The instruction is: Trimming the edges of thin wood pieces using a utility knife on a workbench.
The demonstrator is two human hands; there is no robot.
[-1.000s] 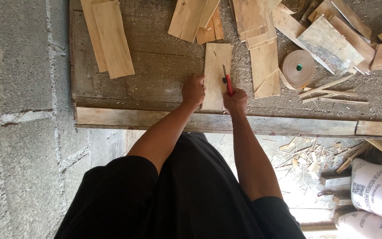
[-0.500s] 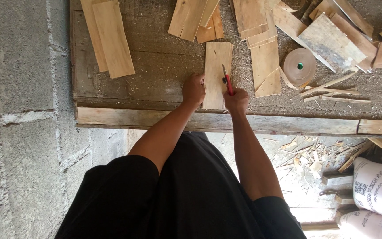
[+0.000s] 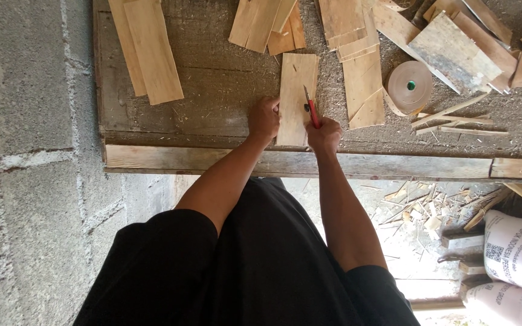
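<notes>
In the head view, a short pale wooden board [image 3: 298, 96] lies flat on the dusty workbench [image 3: 212, 90], its near end close to the bench's front edge rail. The left hand [image 3: 264, 118] rests on the board's left edge, fingers curled down against the wood and pinning it in place. The right hand [image 3: 324, 134] sits at the board's near right corner, fingers pinched around a red pencil [image 3: 312, 111] whose tip points far, onto the board's right side. To the right lie more wooden offcuts [image 3: 364, 84] and a roll of brown tape [image 3: 409, 86]. Two long planks [image 3: 146, 48] lie at the far left. Printed white sacks [image 3: 518, 253] stand on the floor at near right.
</notes>
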